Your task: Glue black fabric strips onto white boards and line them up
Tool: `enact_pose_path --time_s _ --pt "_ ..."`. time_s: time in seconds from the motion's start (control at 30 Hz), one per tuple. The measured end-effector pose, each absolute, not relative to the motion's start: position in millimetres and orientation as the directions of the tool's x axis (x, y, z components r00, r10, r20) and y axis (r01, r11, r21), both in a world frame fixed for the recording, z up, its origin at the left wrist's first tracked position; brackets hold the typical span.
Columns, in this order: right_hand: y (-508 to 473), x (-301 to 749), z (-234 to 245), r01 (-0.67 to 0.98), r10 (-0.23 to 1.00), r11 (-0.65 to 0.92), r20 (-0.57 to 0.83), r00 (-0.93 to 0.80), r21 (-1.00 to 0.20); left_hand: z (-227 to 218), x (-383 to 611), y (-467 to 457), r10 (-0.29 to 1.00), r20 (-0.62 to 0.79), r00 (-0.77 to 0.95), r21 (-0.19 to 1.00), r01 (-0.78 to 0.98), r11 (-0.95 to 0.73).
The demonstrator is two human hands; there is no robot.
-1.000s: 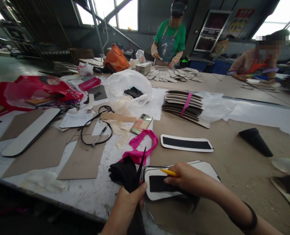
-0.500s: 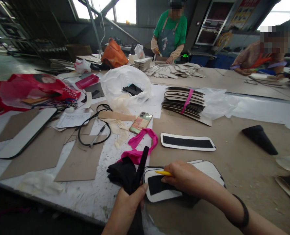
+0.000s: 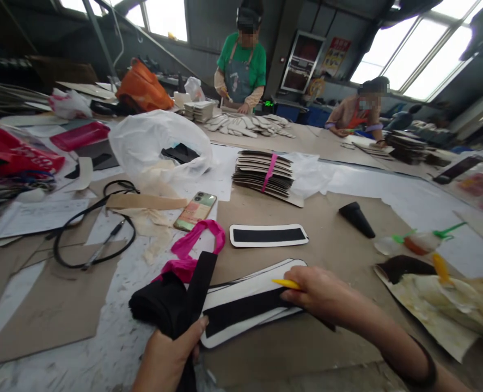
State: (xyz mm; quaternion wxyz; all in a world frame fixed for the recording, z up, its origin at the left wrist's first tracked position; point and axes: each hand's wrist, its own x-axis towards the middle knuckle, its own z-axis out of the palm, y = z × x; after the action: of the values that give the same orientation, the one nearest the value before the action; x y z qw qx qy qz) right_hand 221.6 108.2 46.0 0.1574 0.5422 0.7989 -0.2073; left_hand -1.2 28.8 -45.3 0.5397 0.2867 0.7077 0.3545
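Note:
My left hand [image 3: 165, 359] is closed on a bundle of black fabric strips [image 3: 165, 305] at the table's near edge; one strip sticks up from the grip. My right hand [image 3: 318, 296] pinches a yellow tool [image 3: 285, 283] and rests on the end of a white padded piece with a black strip [image 3: 241, 307], which lies on a small stack of similar pieces. A second white piece with a black strip [image 3: 268, 235] lies flat just beyond. A pink ribbon [image 3: 192, 247] lies by the black bundle.
A phone [image 3: 195, 210], black cable loop [image 3: 94, 231], a tied stack of pieces [image 3: 263, 174], a white plastic bag [image 3: 159, 141] and a black cone [image 3: 356, 219] lie on the table [image 3: 343, 261]. Glue-smeared paper with bottles [image 3: 441, 294] is at right. Two other people work at the far side.
The view swung right and closer. The white piece under my right hand now lies stretched out with more of its black strip showing. My left hand still grips the black bundle.

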Motion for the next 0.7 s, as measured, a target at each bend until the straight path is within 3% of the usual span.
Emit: enact_pose_path --time_s 0.23,0.7 --pt "101 276 44 0.993 0.907 0.045 -0.412 -0.086 -0.11 -48 0 28 0.768 -0.578 -0.275 0.803 -0.024 0.595" --pt "108 266 27 0.998 0.95 0.036 -0.311 -0.02 0.048 -57 -4 28 0.77 -0.571 -0.284 0.8 0.017 0.6"
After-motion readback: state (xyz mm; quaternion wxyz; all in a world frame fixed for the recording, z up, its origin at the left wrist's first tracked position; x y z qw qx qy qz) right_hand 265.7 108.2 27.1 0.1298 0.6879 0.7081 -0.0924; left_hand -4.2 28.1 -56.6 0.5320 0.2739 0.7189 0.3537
